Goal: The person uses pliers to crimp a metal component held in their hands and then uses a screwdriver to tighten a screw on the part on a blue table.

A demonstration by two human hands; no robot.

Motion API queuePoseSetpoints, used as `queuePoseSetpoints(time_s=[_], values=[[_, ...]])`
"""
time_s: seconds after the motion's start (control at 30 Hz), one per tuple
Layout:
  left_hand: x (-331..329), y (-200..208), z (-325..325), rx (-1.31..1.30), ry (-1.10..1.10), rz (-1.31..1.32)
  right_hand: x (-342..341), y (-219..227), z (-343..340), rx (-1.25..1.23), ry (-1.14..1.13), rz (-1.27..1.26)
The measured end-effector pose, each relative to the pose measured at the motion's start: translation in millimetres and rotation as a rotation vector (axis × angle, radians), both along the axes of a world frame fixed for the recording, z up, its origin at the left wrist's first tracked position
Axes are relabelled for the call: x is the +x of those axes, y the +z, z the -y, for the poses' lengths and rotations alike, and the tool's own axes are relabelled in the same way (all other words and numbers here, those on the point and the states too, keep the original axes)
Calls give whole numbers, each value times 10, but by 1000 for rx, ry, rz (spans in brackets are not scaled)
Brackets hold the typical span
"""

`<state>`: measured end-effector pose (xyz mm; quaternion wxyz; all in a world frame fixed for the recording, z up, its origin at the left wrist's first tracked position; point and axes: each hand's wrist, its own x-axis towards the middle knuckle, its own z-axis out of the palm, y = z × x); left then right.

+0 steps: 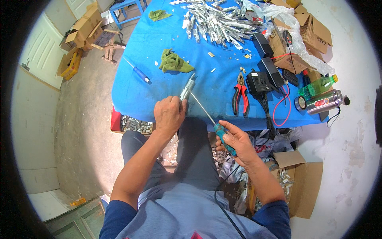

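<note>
Near the table's front edge, my left hand (170,113) is closed on the lower end of a slim silver-white metal piece (188,86), which slants up and to the right. My right hand (239,144) grips the teal handle of a screwdriver (219,130). Its long thin shaft points up and left, and the tip appears to meet the side of the metal piece. Just beyond lies a crumpled green cloth (174,61). A second screwdriver with a blue handle (141,75) rests to the left on the blue-covered table (135,97).
Red-and-black pliers (240,95) lie right of my hands, beside a black boxy device (258,81) with cables. A steel flask (324,101) and a green bottle (318,86) stand farther right. Many similar slim pieces (217,22) are heaped at the back. An open carton (306,187) sits below right.
</note>
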<state>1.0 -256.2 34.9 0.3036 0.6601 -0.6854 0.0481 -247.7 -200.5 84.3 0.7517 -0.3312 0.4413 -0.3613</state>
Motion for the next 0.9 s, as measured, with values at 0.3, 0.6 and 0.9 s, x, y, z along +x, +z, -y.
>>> queuePoseSetpoints(time_s=[0.3,0.6,0.9], values=[[5,-11,14,-2,-4,-28,26,75,81,-405,148,-533],[-15,-8,76,26,34,-38,143,41,71,-811,159,-950],[-3,16,-10,13,4,-52,-24,66,79,-46,50,-222]])
